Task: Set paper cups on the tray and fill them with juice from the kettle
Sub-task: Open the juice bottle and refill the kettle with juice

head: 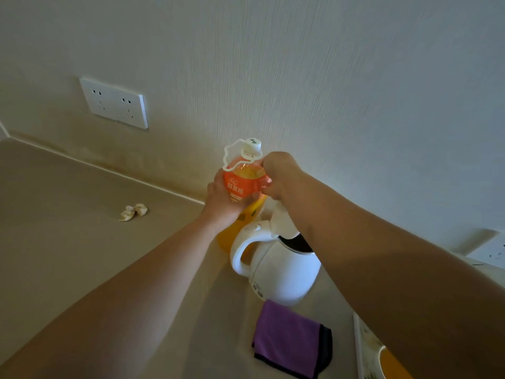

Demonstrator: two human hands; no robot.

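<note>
A large juice bottle with an orange label, a white cap and a white carry loop stands upright near the wall. My left hand grips its body from the left. My right hand grips its upper right side, just below the neck. In front of the bottle stands a white kettle with its lid raised. At the bottom right edge a paper cup holding orange juice sits on a tray, mostly hidden by my right forearm.
A folded purple cloth lies in front of the kettle. A crumpled scrap of paper lies on the beige counter to the left. A double wall socket is up on the left; another socket sits at the right edge.
</note>
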